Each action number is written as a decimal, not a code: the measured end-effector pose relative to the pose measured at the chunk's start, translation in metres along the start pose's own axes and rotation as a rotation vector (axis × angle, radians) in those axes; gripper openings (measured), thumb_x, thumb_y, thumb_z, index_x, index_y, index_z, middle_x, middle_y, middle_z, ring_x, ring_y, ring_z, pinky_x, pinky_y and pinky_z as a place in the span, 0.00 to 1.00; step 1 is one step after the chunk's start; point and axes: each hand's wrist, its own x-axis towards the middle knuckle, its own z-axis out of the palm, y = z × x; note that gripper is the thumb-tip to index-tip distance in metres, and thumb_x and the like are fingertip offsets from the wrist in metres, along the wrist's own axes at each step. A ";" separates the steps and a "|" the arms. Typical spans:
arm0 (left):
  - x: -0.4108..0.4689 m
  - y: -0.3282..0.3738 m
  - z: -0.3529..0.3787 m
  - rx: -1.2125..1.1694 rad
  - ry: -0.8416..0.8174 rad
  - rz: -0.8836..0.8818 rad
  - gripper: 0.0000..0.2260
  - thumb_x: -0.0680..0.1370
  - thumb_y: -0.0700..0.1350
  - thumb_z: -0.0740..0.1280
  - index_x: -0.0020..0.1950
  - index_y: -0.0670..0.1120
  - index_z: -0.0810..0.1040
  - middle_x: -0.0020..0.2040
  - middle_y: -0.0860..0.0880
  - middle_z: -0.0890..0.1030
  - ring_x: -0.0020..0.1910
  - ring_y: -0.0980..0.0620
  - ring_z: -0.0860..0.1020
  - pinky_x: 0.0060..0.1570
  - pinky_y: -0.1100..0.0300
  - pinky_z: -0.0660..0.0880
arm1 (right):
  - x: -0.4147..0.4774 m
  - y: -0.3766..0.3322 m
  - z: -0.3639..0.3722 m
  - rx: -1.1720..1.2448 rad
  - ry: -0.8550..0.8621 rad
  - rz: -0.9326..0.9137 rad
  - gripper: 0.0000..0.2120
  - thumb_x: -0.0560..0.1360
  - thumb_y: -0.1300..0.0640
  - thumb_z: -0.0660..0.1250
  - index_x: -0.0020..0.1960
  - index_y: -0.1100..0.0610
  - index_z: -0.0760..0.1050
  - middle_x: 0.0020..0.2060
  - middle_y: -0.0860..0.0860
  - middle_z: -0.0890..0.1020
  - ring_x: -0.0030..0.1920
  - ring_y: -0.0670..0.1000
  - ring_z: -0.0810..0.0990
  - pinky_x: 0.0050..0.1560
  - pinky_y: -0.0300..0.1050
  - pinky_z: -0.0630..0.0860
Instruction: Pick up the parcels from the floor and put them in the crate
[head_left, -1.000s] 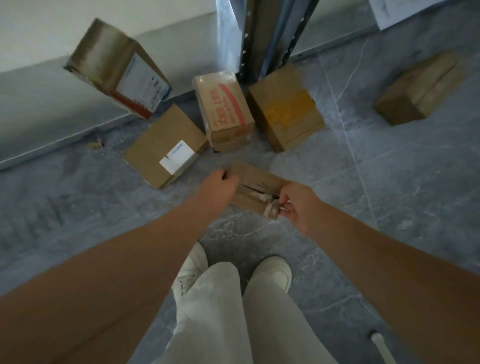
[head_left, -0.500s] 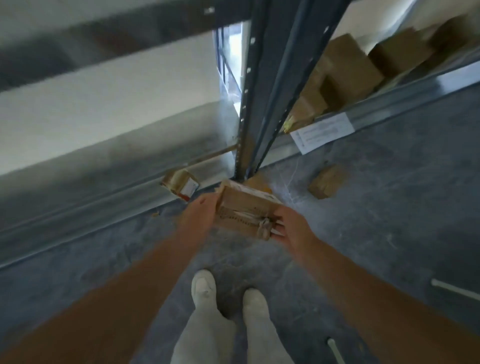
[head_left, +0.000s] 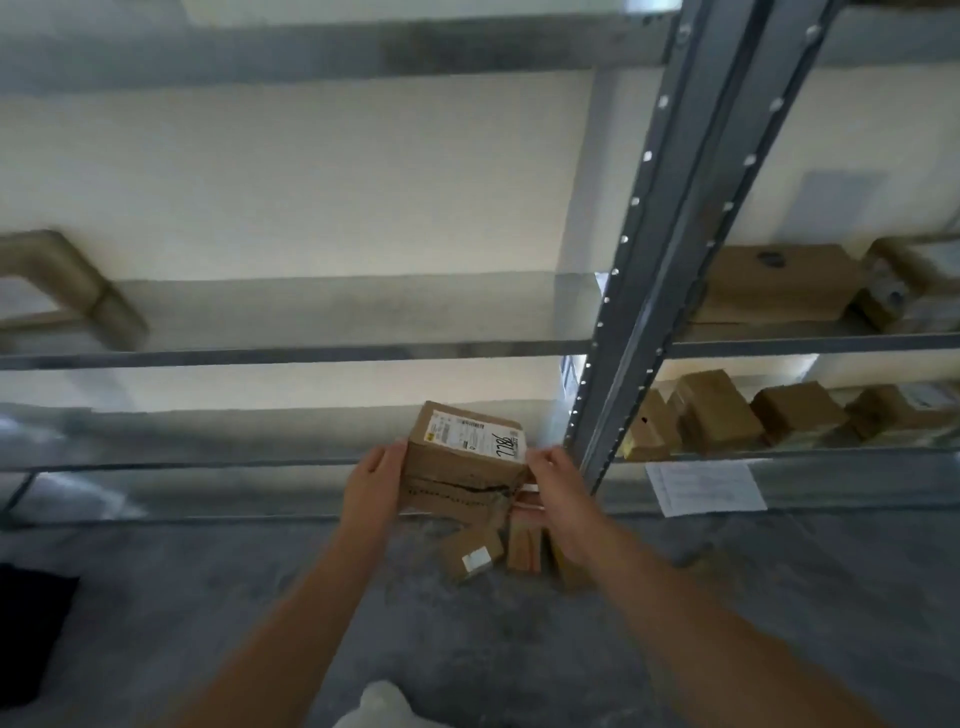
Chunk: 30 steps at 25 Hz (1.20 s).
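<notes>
The grip is two-handed and clamped on one parcel (head_left: 462, 462). The left hand (head_left: 374, 483) clasps its left end and the right hand (head_left: 550, 480) has its fingers curled over the upper right corner. The parcel is carried clear of the floor (head_left: 779, 597), label side up, and its near face looks creased and split along the tape. I judge this to be the carrying step: the pick is made and the drop is yet to come. Directly under the grip, at least three more boxes (head_left: 470, 553) lie close together on the floor, so a good share of the work is left. Just right of the grip rises the rack post (head_left: 649, 312), with a paper sheet (head_left: 704, 488) low on the rack beyond it. Further right and above, the shelves (head_left: 779, 345) carry stored cartons, which are no part of the job. No crate shows for certain. A dark shape (head_left: 31, 623) sits far down to the left of the grip, and I cannot tell what it is. How many parcels are already packed cannot be judged from here.
</notes>
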 end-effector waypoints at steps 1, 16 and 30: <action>-0.009 0.008 -0.020 -0.051 0.044 0.007 0.10 0.80 0.52 0.64 0.43 0.50 0.80 0.45 0.47 0.80 0.49 0.46 0.78 0.54 0.44 0.77 | -0.010 -0.014 0.015 -0.052 -0.040 -0.033 0.09 0.83 0.52 0.58 0.58 0.56 0.71 0.55 0.55 0.81 0.50 0.55 0.83 0.45 0.49 0.84; -0.064 0.044 -0.339 -0.538 0.430 0.147 0.07 0.73 0.51 0.73 0.49 0.52 0.84 0.50 0.48 0.82 0.50 0.50 0.80 0.52 0.52 0.79 | -0.121 -0.071 0.307 -0.328 -0.600 -0.261 0.15 0.78 0.51 0.69 0.61 0.49 0.67 0.53 0.53 0.83 0.49 0.51 0.86 0.45 0.46 0.83; -0.118 -0.042 -0.588 -0.612 0.774 0.147 0.21 0.77 0.62 0.63 0.69 0.61 0.71 0.56 0.53 0.83 0.54 0.55 0.82 0.51 0.58 0.78 | -0.219 0.070 0.582 -0.659 -1.007 -0.120 0.11 0.78 0.58 0.68 0.59 0.59 0.78 0.49 0.54 0.87 0.52 0.54 0.85 0.53 0.49 0.82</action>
